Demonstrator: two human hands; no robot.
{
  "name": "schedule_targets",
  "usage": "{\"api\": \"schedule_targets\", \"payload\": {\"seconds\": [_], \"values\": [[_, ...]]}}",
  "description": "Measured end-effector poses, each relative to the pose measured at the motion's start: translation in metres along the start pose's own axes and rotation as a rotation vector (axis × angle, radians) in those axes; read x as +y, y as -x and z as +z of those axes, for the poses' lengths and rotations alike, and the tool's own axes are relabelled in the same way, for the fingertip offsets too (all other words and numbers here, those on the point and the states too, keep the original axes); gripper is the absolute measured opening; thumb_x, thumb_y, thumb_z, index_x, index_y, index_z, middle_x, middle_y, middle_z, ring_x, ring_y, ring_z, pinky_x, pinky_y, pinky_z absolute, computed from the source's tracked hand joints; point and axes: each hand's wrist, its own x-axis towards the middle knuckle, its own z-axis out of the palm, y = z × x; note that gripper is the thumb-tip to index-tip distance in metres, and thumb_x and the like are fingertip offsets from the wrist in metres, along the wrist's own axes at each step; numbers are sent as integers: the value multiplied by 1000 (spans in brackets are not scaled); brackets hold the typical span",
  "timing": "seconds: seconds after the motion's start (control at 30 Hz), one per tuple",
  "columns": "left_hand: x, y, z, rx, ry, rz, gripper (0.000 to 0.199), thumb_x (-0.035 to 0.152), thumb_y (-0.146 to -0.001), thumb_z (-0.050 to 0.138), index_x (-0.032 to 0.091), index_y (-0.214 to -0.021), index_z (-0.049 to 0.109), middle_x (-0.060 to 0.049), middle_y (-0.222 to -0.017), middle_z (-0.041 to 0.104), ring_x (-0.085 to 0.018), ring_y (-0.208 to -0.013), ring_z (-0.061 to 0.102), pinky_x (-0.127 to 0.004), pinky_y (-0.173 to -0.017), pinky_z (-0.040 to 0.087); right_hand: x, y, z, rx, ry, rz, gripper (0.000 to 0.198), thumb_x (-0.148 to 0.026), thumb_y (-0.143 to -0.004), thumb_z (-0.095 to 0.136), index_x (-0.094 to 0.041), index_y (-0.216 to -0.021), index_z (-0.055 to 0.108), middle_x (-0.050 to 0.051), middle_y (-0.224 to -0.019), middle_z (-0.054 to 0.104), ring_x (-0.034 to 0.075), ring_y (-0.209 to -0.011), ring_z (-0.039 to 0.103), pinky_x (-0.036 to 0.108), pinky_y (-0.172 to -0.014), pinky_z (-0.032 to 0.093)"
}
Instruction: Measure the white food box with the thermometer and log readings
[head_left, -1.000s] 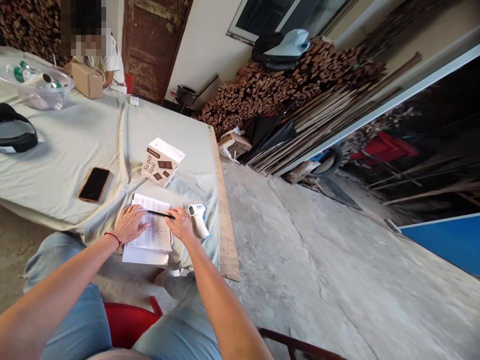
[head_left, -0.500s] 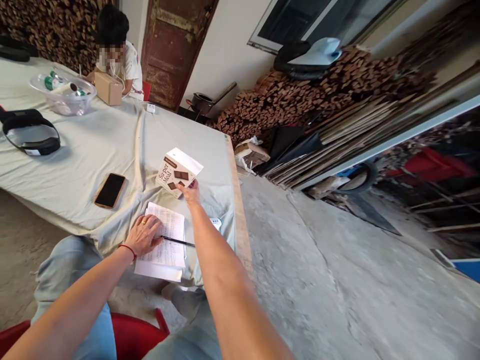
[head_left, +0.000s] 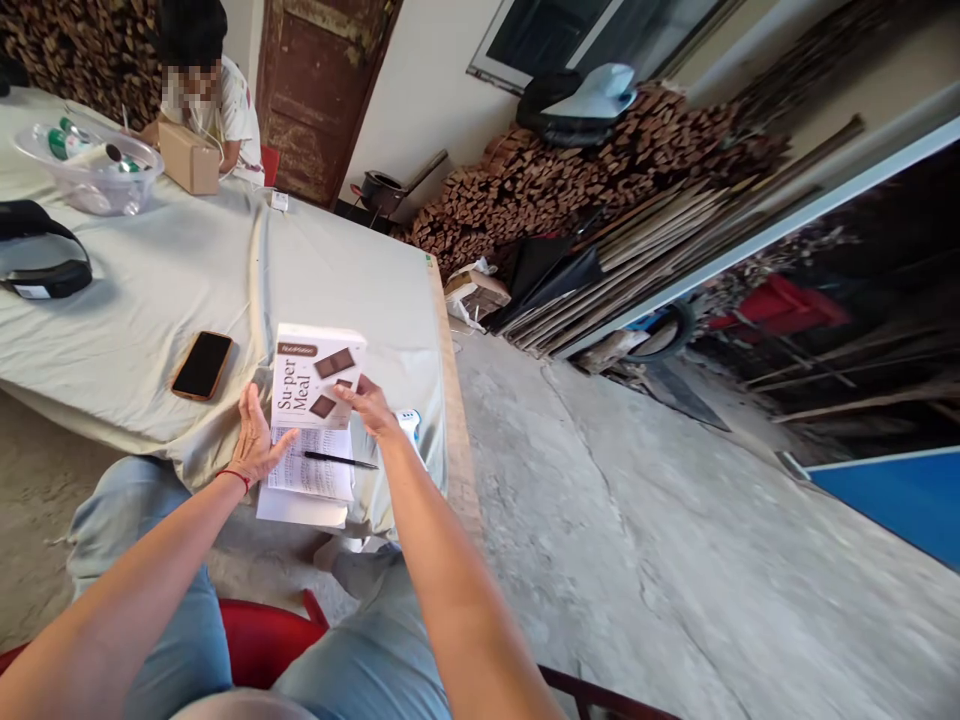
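Note:
My right hand (head_left: 371, 405) grips the right side of a beige snack box (head_left: 319, 375) printed "Su·per Meal" with pictures of brown bars. Held over the far part of the handwritten notebook sheets (head_left: 304, 507), the box has its printed face towards me. My left hand (head_left: 256, 437) is open, fingers stretched out along the box's lower left edge, thumb extended over the paper; whether it touches the box I cannot tell. Across the written page lies a black pen (head_left: 341, 460). A white and blue object (head_left: 410, 424) sits just right of my right wrist, partly hidden.
On the cloth-covered table (head_left: 345, 270) lie a phone (head_left: 202, 365), a black headband-like device (head_left: 52, 275) and a clear plastic basin (head_left: 124, 195) with bottles. A person sits at the far end behind a cardboard box (head_left: 189, 160). Stacked firewood (head_left: 517, 190) lines the wall.
The snack box has come nearer and now faces me upright above the notes. My left hand has lifted off the page towards the box's left side. The view has shifted slightly right.

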Motion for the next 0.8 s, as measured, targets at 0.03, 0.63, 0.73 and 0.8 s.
{"api": "schedule_targets", "payload": {"seconds": [0.03, 0.63, 0.73, 0.8], "values": [[0, -2, -2, -22, 40, -48, 107, 55, -91, 60, 8, -159, -7, -31, -166, 15, -40, -157, 19, -62, -124, 26, 4, 2, 5, -6, 18, 12, 64, -65, -53, 88, -22, -98, 73, 6, -96, 81, 28, -94, 75, 40, -79, 60], [11, -22, -4, -177, -73, -150, 58, 45, -99, 38, 13, -147, 44, -17, -149, 57, -30, -142, 50, -49, -123, 32, 12, 84, -79, 585, 506, 318, 41, -42, -67, 75, -19, -99, 68, 17, -114, 71, 39, -128, 57, 45, -99, 45], [11, -22, -4, -172, -86, -154, 62, 48, -99, 37, 11, -149, 42, -18, -144, 60, -32, -138, 53, -50, -121, 35, 9, 100, -68, 546, 411, 254, 37, -54, -70, 65, -21, -89, 66, 8, -85, 69, 30, -96, 67, 37, -80, 50], [10, -22, -2, -172, -94, -153, 64, 49, -100, 36, 11, -151, 39, -18, -145, 59, -32, -138, 53, -51, -120, 35, 8, 114, -49, 487, 300, 181, 40, -60, -73, 59, -22, -87, 65, 3, -77, 65, 23, -79, 64, 34, -71, 49]]}}
